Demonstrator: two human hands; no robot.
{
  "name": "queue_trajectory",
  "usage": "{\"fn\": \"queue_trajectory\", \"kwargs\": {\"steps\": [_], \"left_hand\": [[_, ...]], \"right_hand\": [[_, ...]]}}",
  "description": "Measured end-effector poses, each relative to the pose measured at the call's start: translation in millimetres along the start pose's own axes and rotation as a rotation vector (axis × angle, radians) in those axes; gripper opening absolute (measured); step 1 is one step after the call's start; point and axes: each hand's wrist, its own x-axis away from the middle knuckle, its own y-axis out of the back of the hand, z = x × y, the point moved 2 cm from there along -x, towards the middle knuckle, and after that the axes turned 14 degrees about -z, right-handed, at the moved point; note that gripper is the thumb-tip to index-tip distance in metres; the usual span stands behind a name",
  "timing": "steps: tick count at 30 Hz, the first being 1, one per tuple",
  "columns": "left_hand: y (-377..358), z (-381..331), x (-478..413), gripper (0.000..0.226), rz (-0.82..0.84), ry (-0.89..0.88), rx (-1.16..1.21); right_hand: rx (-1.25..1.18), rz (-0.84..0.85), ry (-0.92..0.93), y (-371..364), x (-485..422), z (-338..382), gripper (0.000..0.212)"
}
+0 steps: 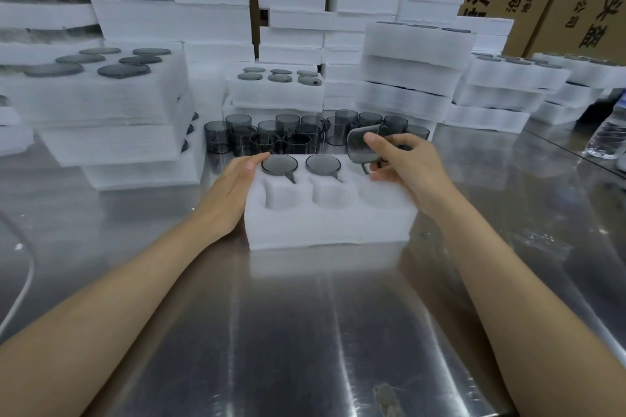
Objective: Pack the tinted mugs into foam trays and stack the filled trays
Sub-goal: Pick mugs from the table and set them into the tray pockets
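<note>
Our steel table bears the foam tray at its middle, with two seated mugs in the far pockets. Our left hand presses straight-fingered against its left side. Our right hand grasps a tilted mug above the far right pocket.

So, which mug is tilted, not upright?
The mug in the right hand, above the far right corner of the tray. The others stand on the table or sit in foam.
</note>
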Motion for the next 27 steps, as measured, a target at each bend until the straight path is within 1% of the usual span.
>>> {"fn": "queue_trajectory", "kwargs": {"steps": [2, 4, 6, 9, 11, 13, 16, 17, 19, 21, 23, 25, 27], "left_hand": [[0.2, 0.1, 0.0, 0.038, 0.004, 0.001, -0.004], [0.7, 0.6, 0.4, 0.039, 0.006, -0.001, -0.012], [0.7, 1.6, 0.9, 0.039, 0.008, -0.005, -0.017], [-0.3, 3.9, 1.1, 0.039, 0.015, -0.014, -0.03], [-0.2, 3.9, 0.9, 0.042, 0.013, -0.009, -0.048], [-0.3, 3.2, 1.4, 0.043, 0.013, -0.01, -0.052], [-0.3, 2.2, 2.8, 0.043, 0.016, -0.022, -0.045], [-0.3, 2.2, 2.7, 0.044, 0.015, -0.023, -0.046], [-0.1, 2.7, 2.0, 0.043, 0.013, -0.02, -0.047], [-0.1, 3.7, 1.3, 0.043, 0.018, -0.019, -0.047], [-0.5, 5.2, 1.1, 0.043, 0.021, -0.021, -0.051], [-0.5, 6.5, 1.2, 0.043, 0.019, -0.025, -0.055], [-0.7, 5.8, 1.4, 0.043, 0.017, -0.029, -0.058]], "right_hand": [[0.192, -0.085, 0.158, -0.6, 1.7, 4.2, 0.071], [0.451, -0.152, 0.313, -1.7, 4.3, 6.0, 0.076], [0.658, -0.206, 0.377, -2.4, 7.7, 5.7, 0.084], [0.842, -0.256, 0.451, -3.6, 8.9, 4.9, 0.089], [0.867, -0.244, 0.496, -4.0, 8.1, 4.0, 0.088], [0.789, -0.181, 0.53, -3.5, 6.8, 2.7, 0.079], [0.643, 0.028, 0.598, -6.4, 7.0, 0.9, 0.059], [0.638, 0.062, 0.62, -7.2, 7.3, 0.5, 0.055], [0.648, 0.065, 0.646, -7.8, 7.0, 1.2, 0.051], [0.714, 0.072, 0.676, -9.7, 6.3, 1.0, 0.049], [0.833, 0.117, 0.704, -13.5, 6.2, 0.1, 0.048], [0.959, 0.196, 0.67, -16.5, 6.2, -1.8, 0.046], [1.077, 0.318, 0.584, -16.5, 4.2, -5.7, 0.048]]}}
